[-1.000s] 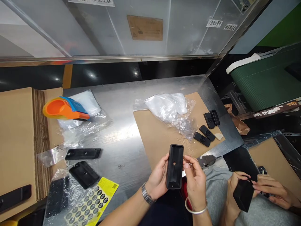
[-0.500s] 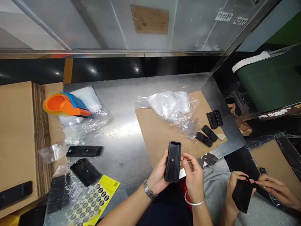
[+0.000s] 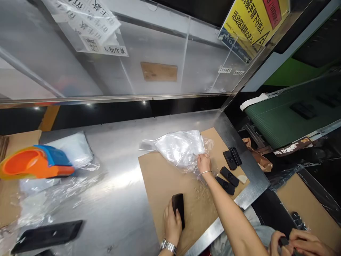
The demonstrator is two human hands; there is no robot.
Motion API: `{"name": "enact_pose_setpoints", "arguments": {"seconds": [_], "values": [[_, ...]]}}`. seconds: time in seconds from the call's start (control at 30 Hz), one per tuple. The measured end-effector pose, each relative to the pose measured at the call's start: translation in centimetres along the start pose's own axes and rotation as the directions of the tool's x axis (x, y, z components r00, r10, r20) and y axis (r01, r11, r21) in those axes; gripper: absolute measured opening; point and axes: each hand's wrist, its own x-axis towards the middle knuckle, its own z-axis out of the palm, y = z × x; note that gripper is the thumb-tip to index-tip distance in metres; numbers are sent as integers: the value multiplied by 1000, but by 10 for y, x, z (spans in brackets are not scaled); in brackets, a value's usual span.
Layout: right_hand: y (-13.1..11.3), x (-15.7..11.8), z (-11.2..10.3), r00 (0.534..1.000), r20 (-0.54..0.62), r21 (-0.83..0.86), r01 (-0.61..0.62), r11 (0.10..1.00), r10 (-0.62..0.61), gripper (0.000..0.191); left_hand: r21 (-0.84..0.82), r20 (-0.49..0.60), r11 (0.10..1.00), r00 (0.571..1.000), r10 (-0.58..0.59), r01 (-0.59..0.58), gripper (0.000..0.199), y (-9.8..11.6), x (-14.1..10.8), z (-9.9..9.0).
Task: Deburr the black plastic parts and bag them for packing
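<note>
My left hand (image 3: 173, 221), with a metal watch at its wrist, grips a long black plastic housing (image 3: 179, 210) low over the cardboard sheet (image 3: 157, 177). The housing is tipped on its side, so its hollow face is turned away from me. Farther forward, my right hand (image 3: 204, 163), with a bangle, has its fingers closed at the right edge of a clear plastic bag (image 3: 181, 145). The fingertips are partly hidden. Several small black blocks with round recesses (image 3: 229, 176) lie just right of that hand, next to a pale chip (image 3: 242, 179).
Orange and blue plastic pieces (image 3: 39, 161) and a white bagged pack (image 3: 71, 147) lie at left. A long black housing (image 3: 48, 234) rests at the lower left of the metal table (image 3: 114, 199). A green conveyor (image 3: 287, 110) runs at right. A co-worker's hands (image 3: 295, 241) hold something dark at lower right.
My right hand has left the housing and reached forward to the clear bag. My left hand has turned the housing over sideways. The camera view has tilted up and shifted.
</note>
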Motion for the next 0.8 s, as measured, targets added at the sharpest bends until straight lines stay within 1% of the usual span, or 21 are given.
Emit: {"name": "enact_pose_setpoints", "arguments": {"seconds": [0.1,0.2,0.27,0.33,0.4,0.43,0.47,0.53,0.57,0.6,0.63,0.7,0.73,0.8], "values": [[1,25,13,998,51,-109,39,993,-33,23,132,0,988,996,85,-84,44,-11,-1,8],[4,37,21,995,87,-179,63,982,-48,23,168,46,979,993,106,-112,48,-18,-5,16],[7,40,24,995,88,-212,54,976,-36,22,164,94,981,992,90,-104,51,-19,-8,20],[10,41,24,996,81,-236,40,971,-22,22,151,170,983,982,77,-104,51,-19,-12,25],[13,42,22,996,87,-247,47,968,-27,22,163,249,978,965,86,-129,51,-17,-16,28],[15,43,19,995,96,-247,61,967,-38,21,194,267,970,960,89,-144,51,-16,-18,29],[16,43,17,993,107,-243,79,967,-55,21,242,259,958,962,87,-152,52,-13,-19,29],[19,43,9,987,128,-229,121,966,-93,22,341,178,929,980,86,-143,54,-6,-18,26],[21,42,5,985,133,-220,140,965,-113,22,360,139,922,986,96,-140,53,-1,-16,24],[22,41,2,983,133,-212,157,965,-130,21,346,117,927,987,109,-143,52,5,-12,22],[23,38,-2,981,129,-205,171,964,-147,21,299,117,942,986,120,-151,49,11,-7,19],[24,32,-6,979,107,-193,190,963,-172,19,143,179,979,977,117,-143,45,28,7,15],[24,27,-8,980,88,-188,194,963,-180,17,57,218,992,971,100,-115,44,37,15,14],[21,16,-11,981,35,-181,196,964,-193,18,-94,297,995,954,50,-23,44,60,31,16]]}}
